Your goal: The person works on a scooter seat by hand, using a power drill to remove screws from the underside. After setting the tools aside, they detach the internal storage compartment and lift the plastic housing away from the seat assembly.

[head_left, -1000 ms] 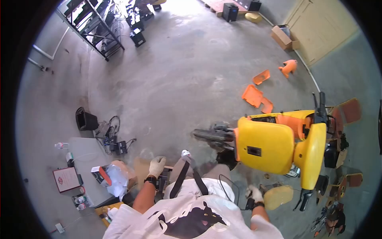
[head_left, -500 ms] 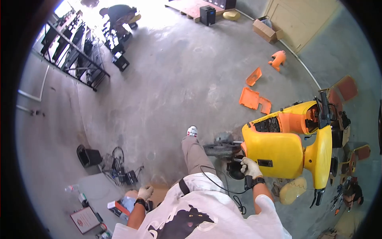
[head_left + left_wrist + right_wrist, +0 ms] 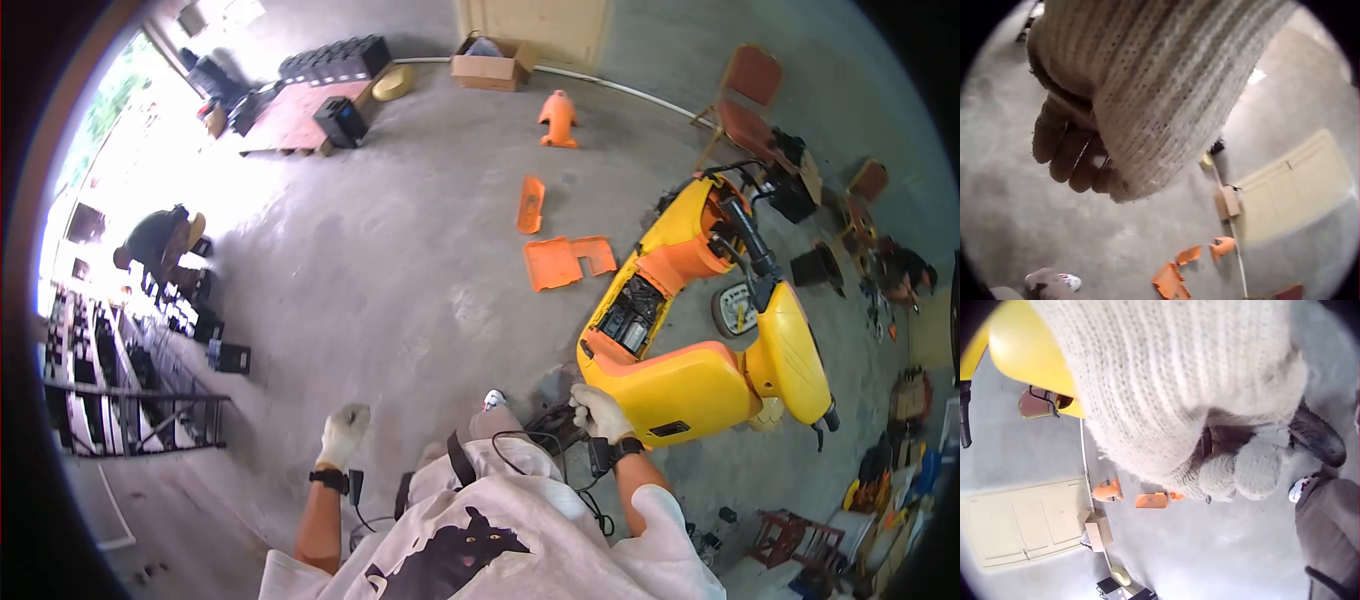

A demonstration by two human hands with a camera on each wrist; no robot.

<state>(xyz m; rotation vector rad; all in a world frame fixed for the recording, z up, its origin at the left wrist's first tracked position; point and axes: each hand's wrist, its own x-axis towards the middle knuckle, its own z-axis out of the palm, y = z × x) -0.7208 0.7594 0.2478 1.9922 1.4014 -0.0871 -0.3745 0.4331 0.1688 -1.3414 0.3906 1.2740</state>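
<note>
My gloved right hand [image 3: 598, 412] is beside the front of a yellow-and-orange scooter [image 3: 680, 395], close to its dark wheel [image 3: 548, 428] in the head view. In the right wrist view, its fingers [image 3: 1259, 469] curl round a small thin tool [image 3: 1208, 500], mostly hidden, with only a tip showing below the glove; I cannot tell its kind. The gloved left hand [image 3: 345, 435] hangs over the floor, well left of the scooter. Its fingers [image 3: 1060, 169] curl loosely, with nothing seen between them. Battery-like parts show inside the scooter's open body [image 3: 632, 315].
Orange panels [image 3: 553, 263] and a curved orange fender [image 3: 558, 118] lie on the floor ahead. A carton [image 3: 490, 70] stands by the wall, a pallet [image 3: 285, 118] with black boxes further left. Another person [image 3: 160, 240] bends beside a metal rack [image 3: 130, 390]. Red chairs [image 3: 745, 105] line the right.
The view has swung left, and the scooter's open body now shows more. The left hand has risen away from the side table. The right hand came up from low beside the body and stays near the scooter.
</note>
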